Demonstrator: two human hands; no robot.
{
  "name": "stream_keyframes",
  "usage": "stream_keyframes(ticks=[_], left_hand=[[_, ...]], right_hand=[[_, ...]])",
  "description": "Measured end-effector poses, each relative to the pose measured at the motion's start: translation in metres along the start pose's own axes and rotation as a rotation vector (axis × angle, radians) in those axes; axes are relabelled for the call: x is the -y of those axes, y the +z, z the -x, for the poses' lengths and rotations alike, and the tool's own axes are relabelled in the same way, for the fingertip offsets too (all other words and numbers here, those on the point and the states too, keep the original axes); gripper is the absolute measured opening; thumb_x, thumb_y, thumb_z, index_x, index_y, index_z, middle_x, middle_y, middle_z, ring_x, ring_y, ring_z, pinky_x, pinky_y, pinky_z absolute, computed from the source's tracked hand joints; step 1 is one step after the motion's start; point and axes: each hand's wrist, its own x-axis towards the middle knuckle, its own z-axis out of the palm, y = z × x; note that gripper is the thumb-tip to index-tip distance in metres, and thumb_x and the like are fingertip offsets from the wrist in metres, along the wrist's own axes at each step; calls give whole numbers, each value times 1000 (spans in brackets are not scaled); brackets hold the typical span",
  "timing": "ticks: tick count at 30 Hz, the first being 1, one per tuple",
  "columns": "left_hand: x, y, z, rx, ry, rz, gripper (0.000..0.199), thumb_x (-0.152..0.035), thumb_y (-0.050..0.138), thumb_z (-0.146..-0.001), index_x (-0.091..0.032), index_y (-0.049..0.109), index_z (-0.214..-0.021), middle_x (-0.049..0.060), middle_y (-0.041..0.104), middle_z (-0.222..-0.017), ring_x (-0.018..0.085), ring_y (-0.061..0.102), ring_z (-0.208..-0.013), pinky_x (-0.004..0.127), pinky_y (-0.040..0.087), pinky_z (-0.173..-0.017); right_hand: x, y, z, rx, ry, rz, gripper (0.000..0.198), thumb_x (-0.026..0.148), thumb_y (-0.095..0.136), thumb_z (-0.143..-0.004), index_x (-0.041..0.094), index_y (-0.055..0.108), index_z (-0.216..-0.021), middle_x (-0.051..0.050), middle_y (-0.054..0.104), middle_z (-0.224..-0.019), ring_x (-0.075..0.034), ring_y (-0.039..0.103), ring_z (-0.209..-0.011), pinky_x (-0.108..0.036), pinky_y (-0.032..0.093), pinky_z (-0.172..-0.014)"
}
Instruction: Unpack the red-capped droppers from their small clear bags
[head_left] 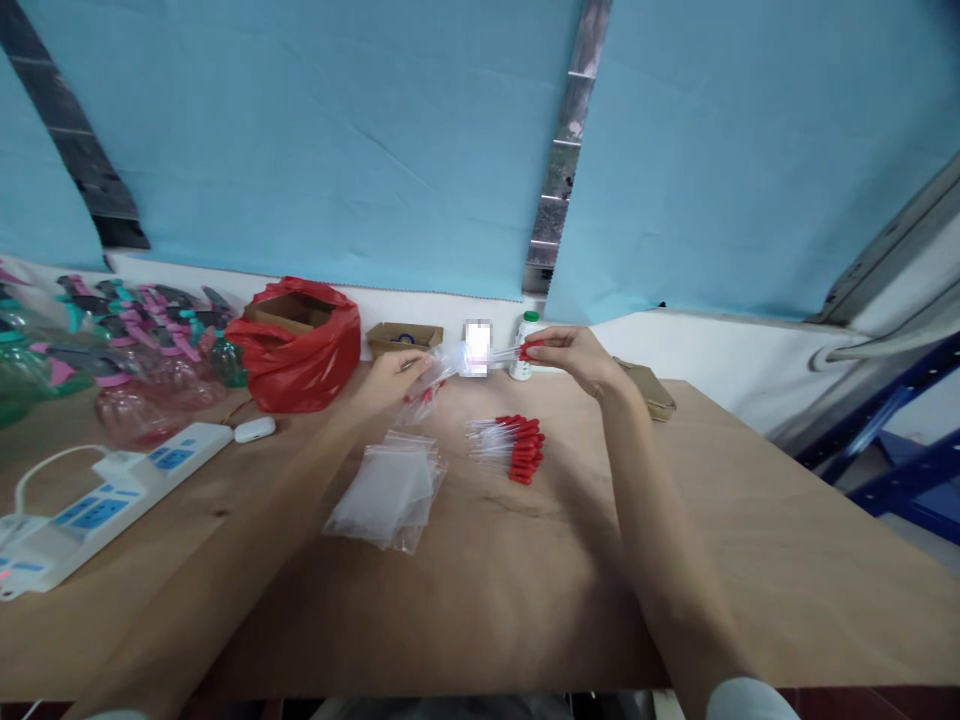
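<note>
My left hand [391, 380] is closed on a small clear plastic bag [444, 364], held above the table. Across from it, my right hand [576, 354] pinches the red ends of several thin, clear red-ended sticks [523, 352], which look like droppers. Their pale tips point left toward the bag; whether they are inside its mouth I cannot tell. Below my hands lies a pile of the same red-ended sticks [514, 446], red ends to the right. Left of that pile is a stack of clear zip bags [388, 490]. Some red ends [427, 393] show beneath the held bag.
A red plastic bag [315, 360] around a box stands at the back left, beside several spray bottles [142, 370]. A power strip [112, 505] and white case [255, 430] lie left. Along the wall are a cardboard box [405, 336], a green-capped bottle [519, 366] and flat cardboard [646, 390].
</note>
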Motion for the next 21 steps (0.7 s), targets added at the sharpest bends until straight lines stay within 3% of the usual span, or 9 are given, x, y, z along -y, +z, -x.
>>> stream_keyframes(ticks=[5, 8, 12, 16, 21], left_hand=[[5, -9, -5, -14, -42, -7, 46, -61, 64, -92, -16, 73, -89, 5, 69, -79, 17, 59, -67, 27, 42, -60], [9, -5, -7, 24, -69, 69, 49, -64, 68, -89, -16, 72, -92, 5, 69, -79, 14, 57, -61, 26, 41, -56], [15, -1, -6, 97, -71, 101, 48, -64, 65, -92, -17, 72, -99, 5, 69, -80, 13, 56, -56, 26, 38, -51], [17, 0, -5, 114, -44, 91, 45, -61, 65, -94, -17, 72, -94, 5, 69, -76, 12, 55, -54, 26, 37, -50], [10, -1, -6, 91, -79, 139, 41, -59, 68, -92, -18, 71, -93, 7, 71, -79, 14, 59, -56, 28, 41, -51]], right_hand=[[-10, -15, 4, 75, 54, 209, 38, 31, 95, -64, 15, 81, -95, -10, 81, -94, -24, 76, -91, -41, 62, -90], [-29, -5, 0, 193, 54, 276, 33, 28, 91, -66, 14, 81, -95, -8, 80, -91, -22, 75, -88, -37, 60, -87], [-64, 16, -9, 242, 78, 280, 28, 23, 87, -66, 14, 80, -92, -7, 80, -89, -20, 73, -85, -34, 59, -85], [-94, 27, -14, 222, 101, 243, 28, 22, 85, -67, 13, 79, -93, -7, 79, -91, -20, 72, -87, -34, 57, -88], [-112, 23, -14, 130, 128, 229, 29, 19, 84, -69, 13, 78, -96, -6, 77, -91, -18, 68, -86, -32, 56, -84]])
